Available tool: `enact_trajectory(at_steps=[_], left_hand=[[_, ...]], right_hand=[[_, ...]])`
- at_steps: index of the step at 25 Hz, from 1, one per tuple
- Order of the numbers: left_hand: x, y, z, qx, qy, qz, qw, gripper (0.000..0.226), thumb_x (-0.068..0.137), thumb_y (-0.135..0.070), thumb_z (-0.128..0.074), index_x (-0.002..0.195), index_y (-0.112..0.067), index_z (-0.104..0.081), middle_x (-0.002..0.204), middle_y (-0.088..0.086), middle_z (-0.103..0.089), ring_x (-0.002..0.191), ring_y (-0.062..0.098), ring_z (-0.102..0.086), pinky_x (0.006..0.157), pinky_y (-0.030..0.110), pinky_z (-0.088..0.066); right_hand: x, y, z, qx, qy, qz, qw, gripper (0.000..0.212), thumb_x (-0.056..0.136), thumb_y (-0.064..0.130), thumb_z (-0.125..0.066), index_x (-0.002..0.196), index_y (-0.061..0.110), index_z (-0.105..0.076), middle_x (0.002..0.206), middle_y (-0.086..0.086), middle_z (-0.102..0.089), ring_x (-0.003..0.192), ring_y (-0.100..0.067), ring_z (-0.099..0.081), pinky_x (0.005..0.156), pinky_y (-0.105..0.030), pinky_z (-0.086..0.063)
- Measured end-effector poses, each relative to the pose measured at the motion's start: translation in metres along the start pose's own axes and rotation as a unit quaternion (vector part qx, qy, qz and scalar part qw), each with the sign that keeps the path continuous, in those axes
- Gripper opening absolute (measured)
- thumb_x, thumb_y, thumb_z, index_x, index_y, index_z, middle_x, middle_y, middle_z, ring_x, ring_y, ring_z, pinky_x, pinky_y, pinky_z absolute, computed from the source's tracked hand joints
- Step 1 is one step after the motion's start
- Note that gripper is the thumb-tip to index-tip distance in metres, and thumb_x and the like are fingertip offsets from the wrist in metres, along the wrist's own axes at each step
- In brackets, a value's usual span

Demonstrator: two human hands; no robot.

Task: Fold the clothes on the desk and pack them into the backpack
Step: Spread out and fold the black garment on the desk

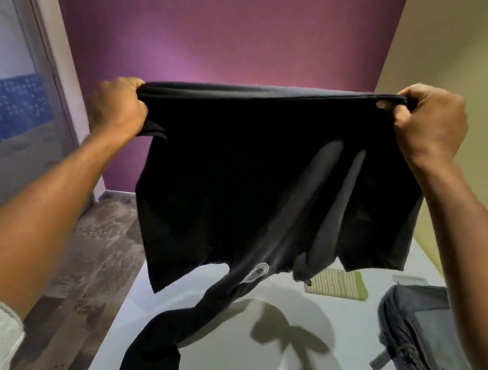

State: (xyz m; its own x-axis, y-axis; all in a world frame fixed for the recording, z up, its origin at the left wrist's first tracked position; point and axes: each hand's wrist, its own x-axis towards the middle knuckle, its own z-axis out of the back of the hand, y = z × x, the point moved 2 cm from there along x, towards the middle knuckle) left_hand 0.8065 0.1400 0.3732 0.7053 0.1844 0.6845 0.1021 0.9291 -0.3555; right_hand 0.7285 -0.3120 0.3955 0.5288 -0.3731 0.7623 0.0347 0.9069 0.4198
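Head view: both hands, left (117, 105) and right (430, 125), grip what looks like black shorts (237, 177) aloft.

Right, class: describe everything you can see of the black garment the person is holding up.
The black garment is soft, matte fabric, held up in the air above the desk. The left hand and right hand each grip a top corner, pulling the upper edge taut. The cloth hangs in loose folds, a small round white logo shows low down, and one long part trails down to the frame's bottom edge.
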Motion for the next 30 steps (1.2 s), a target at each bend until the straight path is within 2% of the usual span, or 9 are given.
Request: enact_trajectory(at_steps=[5,12,15,17,19,21,23,25,30], left_hand=[[-0.035,0.010,-0.040,-0.013,0.073,0.025,0.997,0.043,0.079,0.005,-0.045,0.106,-0.014,-0.073,0.084,0.019,-0.062,0.074,0.039,-0.054,0.069,0.047,-0.051],[-0.090,0.039,-0.118,0.092,0.346,0.058,0.932,0.038,0.094,-0.015,-0.042,0.125,-0.001,-0.060,0.128,0.028,-0.060,0.115,0.044,-0.058,0.093,0.044,-0.047],[-0.118,0.045,-0.131,0.117,0.418,0.085,0.897,0.042,0.101,-0.018,-0.034,0.130,0.003,-0.056,0.137,0.026,-0.056,0.121,0.039,-0.056,0.094,0.038,-0.044],[-0.139,0.049,-0.136,0.080,0.454,0.122,0.879,0.042,0.102,-0.016,-0.031,0.126,0.006,-0.059,0.130,0.024,-0.062,0.112,0.036,-0.062,0.083,0.034,-0.046],[-0.170,0.056,-0.142,-0.054,0.492,0.249,0.833,0.047,0.103,-0.018,-0.027,0.115,0.010,-0.064,0.106,0.023,-0.073,0.081,0.031,-0.070,0.059,0.027,-0.048],[-0.209,0.062,-0.148,-0.185,0.524,0.356,0.752,0.055,0.105,-0.025,-0.023,0.109,0.007,-0.067,0.097,0.024,-0.075,0.061,0.026,-0.067,0.049,0.026,-0.048],[-0.250,0.068,-0.155,-0.296,0.514,0.413,0.691,0.051,0.107,-0.026,-0.022,0.116,0.002,-0.063,0.102,0.024,-0.074,0.065,0.029,-0.067,0.064,0.038,-0.058],[-0.287,0.071,-0.162,-0.390,0.479,0.453,0.642,0.044,0.110,-0.024,-0.021,0.122,-0.005,-0.058,0.108,0.023,-0.073,0.076,0.033,-0.070,0.083,0.050,-0.058],[-0.327,0.070,-0.189,-0.518,0.342,0.558,0.550,0.033,0.111,-0.024,-0.033,0.126,-0.003,-0.054,0.117,0.028,-0.068,0.102,0.041,-0.071,0.095,0.053,-0.052]], right_hand=[[-0.036,-0.024,-0.024,-0.036,0.061,-0.023,0.997,0.026,0.088,0.023,-0.058,0.109,0.018,-0.072,0.101,-0.018,-0.071,0.094,-0.042,-0.065,0.073,-0.040,-0.049],[-0.097,-0.075,-0.090,-0.029,0.283,-0.127,0.950,0.025,0.097,0.034,-0.057,0.110,0.019,-0.073,0.106,-0.021,-0.070,0.096,-0.041,-0.063,0.074,-0.037,-0.045],[-0.123,-0.087,-0.106,-0.074,0.351,-0.146,0.922,0.030,0.100,0.039,-0.056,0.114,0.017,-0.070,0.110,-0.018,-0.069,0.094,-0.037,-0.061,0.074,-0.036,-0.045],[-0.140,-0.089,-0.110,-0.096,0.367,-0.156,0.912,0.033,0.101,0.041,-0.054,0.115,0.016,-0.067,0.112,-0.016,-0.067,0.094,-0.036,-0.060,0.074,-0.035,-0.044],[-0.162,-0.096,-0.116,-0.077,0.391,-0.189,0.897,0.034,0.101,0.040,-0.053,0.117,0.013,-0.065,0.116,-0.017,-0.067,0.101,-0.038,-0.065,0.079,-0.038,-0.048],[-0.194,-0.109,-0.124,0.020,0.432,-0.261,0.863,0.024,0.098,0.025,-0.057,0.111,0.007,-0.065,0.106,-0.018,-0.072,0.086,-0.037,-0.072,0.081,-0.045,-0.059],[-0.230,-0.119,-0.123,0.132,0.452,-0.359,0.806,0.016,0.095,0.009,-0.053,0.105,0.008,-0.066,0.094,-0.019,-0.074,0.071,-0.035,-0.074,0.070,-0.046,-0.063],[-0.267,-0.127,-0.122,0.219,0.445,-0.440,0.749,0.026,0.099,0.004,-0.045,0.107,0.012,-0.069,0.096,-0.019,-0.075,0.072,-0.037,-0.075,0.064,-0.044,-0.063],[-0.321,-0.148,-0.150,0.327,0.419,-0.553,0.641,0.035,0.106,0.004,-0.036,0.122,0.013,-0.066,0.115,-0.023,-0.069,0.090,-0.045,-0.073,0.085,-0.052,-0.060]])
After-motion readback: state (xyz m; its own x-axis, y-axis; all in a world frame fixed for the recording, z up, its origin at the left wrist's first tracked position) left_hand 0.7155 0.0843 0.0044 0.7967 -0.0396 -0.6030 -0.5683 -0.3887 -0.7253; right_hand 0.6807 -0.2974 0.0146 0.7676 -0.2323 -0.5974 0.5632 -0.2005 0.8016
